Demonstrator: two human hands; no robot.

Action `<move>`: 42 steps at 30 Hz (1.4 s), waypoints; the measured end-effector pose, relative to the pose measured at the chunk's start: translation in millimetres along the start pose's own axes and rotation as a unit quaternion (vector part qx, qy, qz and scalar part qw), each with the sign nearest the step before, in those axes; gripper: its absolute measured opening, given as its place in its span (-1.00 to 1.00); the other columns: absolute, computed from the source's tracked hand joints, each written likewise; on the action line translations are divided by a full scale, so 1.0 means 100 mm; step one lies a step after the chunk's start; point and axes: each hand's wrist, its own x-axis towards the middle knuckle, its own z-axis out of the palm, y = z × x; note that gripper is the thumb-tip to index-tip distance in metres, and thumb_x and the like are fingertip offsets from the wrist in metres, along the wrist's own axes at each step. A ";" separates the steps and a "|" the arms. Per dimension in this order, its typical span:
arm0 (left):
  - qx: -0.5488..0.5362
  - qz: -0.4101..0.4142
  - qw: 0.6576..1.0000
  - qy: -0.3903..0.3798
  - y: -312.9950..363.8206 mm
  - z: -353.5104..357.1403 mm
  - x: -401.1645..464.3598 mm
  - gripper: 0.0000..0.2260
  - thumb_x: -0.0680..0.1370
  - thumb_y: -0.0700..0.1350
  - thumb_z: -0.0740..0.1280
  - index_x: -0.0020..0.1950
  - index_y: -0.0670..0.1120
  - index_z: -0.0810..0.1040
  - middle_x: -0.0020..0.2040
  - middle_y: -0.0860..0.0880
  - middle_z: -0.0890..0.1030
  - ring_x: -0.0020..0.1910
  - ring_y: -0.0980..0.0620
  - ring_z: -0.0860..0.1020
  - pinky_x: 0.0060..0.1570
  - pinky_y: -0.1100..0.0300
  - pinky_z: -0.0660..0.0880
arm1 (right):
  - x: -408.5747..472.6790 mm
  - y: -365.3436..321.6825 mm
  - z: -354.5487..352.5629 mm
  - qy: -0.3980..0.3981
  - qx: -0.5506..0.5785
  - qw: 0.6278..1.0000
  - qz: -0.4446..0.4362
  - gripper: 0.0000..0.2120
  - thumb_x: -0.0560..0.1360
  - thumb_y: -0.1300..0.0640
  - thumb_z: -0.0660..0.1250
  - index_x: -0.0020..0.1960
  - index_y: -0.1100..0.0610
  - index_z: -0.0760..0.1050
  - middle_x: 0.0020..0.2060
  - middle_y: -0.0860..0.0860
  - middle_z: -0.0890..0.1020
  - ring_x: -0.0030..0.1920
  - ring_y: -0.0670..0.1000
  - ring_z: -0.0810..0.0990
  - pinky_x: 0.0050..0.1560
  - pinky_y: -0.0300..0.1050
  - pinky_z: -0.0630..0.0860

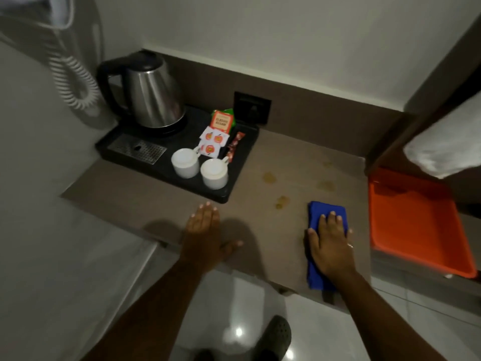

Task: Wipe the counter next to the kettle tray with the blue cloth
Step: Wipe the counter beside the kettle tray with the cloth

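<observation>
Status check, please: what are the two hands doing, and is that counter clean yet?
Right hand flat on blue cloth. Left hand flat on counter, empty. Brownish stains ahead, unwiped. Path clear.

dim, soft-focus view; glare on floor tiles (238, 332), wide-angle bending at edges.

Right grip (330, 244) covers mid blue cloth (318, 212); sachet (221, 122) print too blurry to read; shoe (276, 334) cut off at btm edge.
</observation>
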 end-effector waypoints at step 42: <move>0.005 -0.167 0.982 0.089 -0.37 -0.10 0.26 0.20 0.26 0.64 -0.06 0.55 -0.29 0.09 0.55 -0.38 0.13 0.54 -0.36 0.08 0.48 -0.27 0.04 | 0.05 -0.31 0.13 0.003 -0.023 0.995 -0.102 -0.38 0.56 -0.16 -0.20 0.52 0.13 -0.02 0.53 0.06 0.05 0.53 0.03 -0.04 0.50 0.03 -0.11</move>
